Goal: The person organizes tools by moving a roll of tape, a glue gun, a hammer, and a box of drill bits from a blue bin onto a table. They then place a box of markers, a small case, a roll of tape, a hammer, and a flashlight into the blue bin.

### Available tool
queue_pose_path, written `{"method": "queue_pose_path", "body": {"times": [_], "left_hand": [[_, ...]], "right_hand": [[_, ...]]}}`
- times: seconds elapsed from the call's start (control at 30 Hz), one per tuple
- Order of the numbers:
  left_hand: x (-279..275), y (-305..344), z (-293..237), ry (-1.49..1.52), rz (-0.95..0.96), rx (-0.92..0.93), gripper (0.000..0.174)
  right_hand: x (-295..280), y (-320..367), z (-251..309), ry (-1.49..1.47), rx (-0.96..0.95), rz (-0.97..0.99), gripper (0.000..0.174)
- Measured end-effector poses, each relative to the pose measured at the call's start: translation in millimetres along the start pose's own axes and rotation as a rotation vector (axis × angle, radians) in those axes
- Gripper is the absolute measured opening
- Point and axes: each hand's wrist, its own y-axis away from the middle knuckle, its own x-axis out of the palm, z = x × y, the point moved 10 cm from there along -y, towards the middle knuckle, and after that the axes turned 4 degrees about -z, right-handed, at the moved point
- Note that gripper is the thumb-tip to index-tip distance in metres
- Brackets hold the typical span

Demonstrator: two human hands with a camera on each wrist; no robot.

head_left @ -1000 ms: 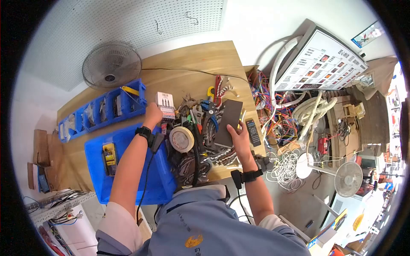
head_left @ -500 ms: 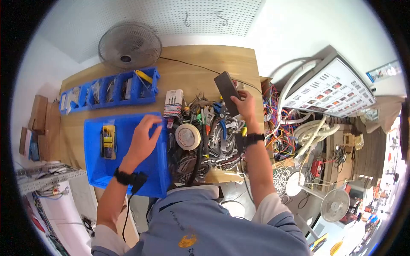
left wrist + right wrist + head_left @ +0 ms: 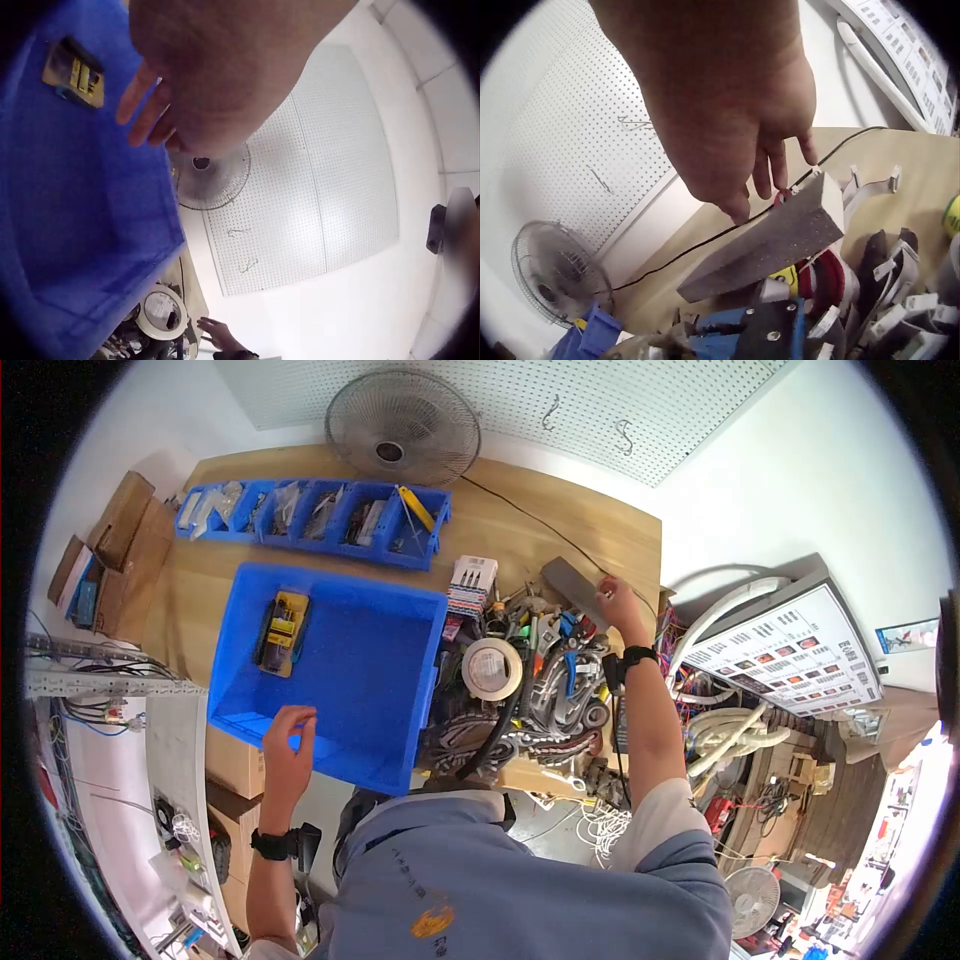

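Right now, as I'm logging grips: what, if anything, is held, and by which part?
Nothing: the left hand is empty; the right hand is near the grey block, not gripping it.

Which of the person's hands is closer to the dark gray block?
Right. The right hand is right beside the gray block; the left hand is well away, at the blue bin's near edge.

Right hand (image 3: 624, 606) by block (image 3: 572, 586), left hand (image 3: 288, 758) by bin (image 3: 365, 650)
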Motion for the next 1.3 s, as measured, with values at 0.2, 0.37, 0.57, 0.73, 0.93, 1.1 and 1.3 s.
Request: {"method": "queue_pose_path", "body": {"times": [0.2, 0.37, 0.57, 0.73, 0.93, 1.1, 1.3], "left_hand": [[-11.0, 4.3, 28.9, 0.048, 0.032, 0.011, 0.012], [-21.1, -4.3, 47.6, 0.054, 0.059, 0.028, 0.013], [-59.1, -24.7, 96.4, 0.086, 0.071, 0.048, 0.012], [-97.6, -55.8, 144.6, 0.164, 0.102, 0.068, 0.013], [-144.0, -72.4, 199.7, 0.194, 0.147, 0.033, 0.013], [-169.7, -75.8, 234.2, 0.199, 0.197, 0.020, 0.014], [-186.4, -86.4, 259.4, 0.228, 0.193, 0.000, 0.015]], "right_hand": [[-27.4, 10.7, 63.1, -0.175, 0.020, -0.117, 0.037], [-34.6, 28.8, 190.4, -0.331, -0.156, -0.069, 0.032], [3.4, 69.5, 342.3, -0.902, 0.036, 0.098, 0.024], [153.5, 153.8, 465.5, -1.017, 0.249, 0.559, 0.030], [397.4, 198.6, 466.3, -0.767, 0.489, 0.747, 0.053], [456.0, 186.0, 471.1, -0.359, 0.418, 0.388, 0.056], [465.1, 174.0, 470.0, -0.302, 0.422, 0.365, 0.045]]}}
